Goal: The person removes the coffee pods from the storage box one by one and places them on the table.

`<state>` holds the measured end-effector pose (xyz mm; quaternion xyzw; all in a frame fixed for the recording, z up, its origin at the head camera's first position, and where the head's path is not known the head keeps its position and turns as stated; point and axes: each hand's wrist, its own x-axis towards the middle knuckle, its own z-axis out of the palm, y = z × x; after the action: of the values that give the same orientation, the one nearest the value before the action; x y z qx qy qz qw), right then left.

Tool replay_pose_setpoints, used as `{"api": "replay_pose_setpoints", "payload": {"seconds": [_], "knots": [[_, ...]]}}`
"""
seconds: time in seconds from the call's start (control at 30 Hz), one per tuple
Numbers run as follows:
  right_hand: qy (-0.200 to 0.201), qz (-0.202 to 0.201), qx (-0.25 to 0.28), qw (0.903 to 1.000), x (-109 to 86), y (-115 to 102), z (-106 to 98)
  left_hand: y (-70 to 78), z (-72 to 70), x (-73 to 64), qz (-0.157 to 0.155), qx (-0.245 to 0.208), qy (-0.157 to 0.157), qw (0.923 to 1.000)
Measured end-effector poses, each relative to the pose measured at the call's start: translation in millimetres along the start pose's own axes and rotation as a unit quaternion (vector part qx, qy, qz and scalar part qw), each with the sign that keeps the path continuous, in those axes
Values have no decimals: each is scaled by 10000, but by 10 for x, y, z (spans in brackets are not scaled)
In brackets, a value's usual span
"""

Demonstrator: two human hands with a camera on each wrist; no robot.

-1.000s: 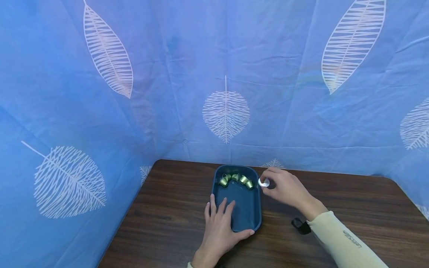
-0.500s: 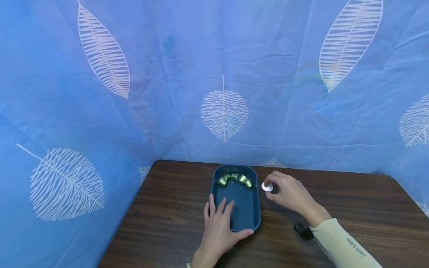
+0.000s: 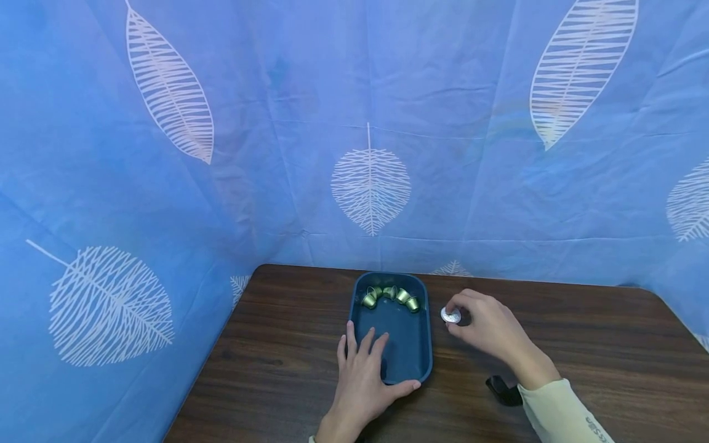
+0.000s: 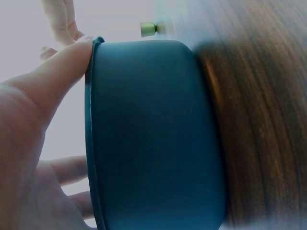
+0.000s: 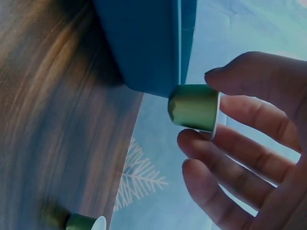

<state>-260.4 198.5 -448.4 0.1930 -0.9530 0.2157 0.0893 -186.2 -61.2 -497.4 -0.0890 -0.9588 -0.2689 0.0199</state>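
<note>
My right hand (image 3: 488, 323) pinches a green coffee capsule (image 5: 196, 108), its silver lid up, just right of the blue tray (image 3: 426, 363). Only the lid shows in the head view. At the tray's far end lie several green capsules (image 3: 402, 296). My left hand (image 3: 362, 384) rests on the tray's near left corner with fingers spread. Its thumb (image 4: 67, 67) touches the front rim while the other fingers reach over the left side. Another capsule (image 5: 82, 222) stands on the table in the right wrist view; my right hand hides it from the head camera.
A dark wood table (image 3: 266, 351) carries the tray. Beside the right sleeve (image 3: 559, 409) is a small black object (image 3: 503, 391). A blue cloth (image 3: 465, 203) with white leaf prints hangs behind and left of the table.
The right hand has moved right and slightly nearer the front, away from the tray's side, still pinching the capsule. The left hand and the tray have stayed in place.
</note>
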Motion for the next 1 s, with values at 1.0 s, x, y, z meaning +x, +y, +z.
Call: {"api": "replay_pose_setpoints", "payload": {"seconds": [1.0], "knots": [[331, 774, 218, 9962, -351, 80, 249, -12, 21, -6, 50, 123, 65, 9999]]}}
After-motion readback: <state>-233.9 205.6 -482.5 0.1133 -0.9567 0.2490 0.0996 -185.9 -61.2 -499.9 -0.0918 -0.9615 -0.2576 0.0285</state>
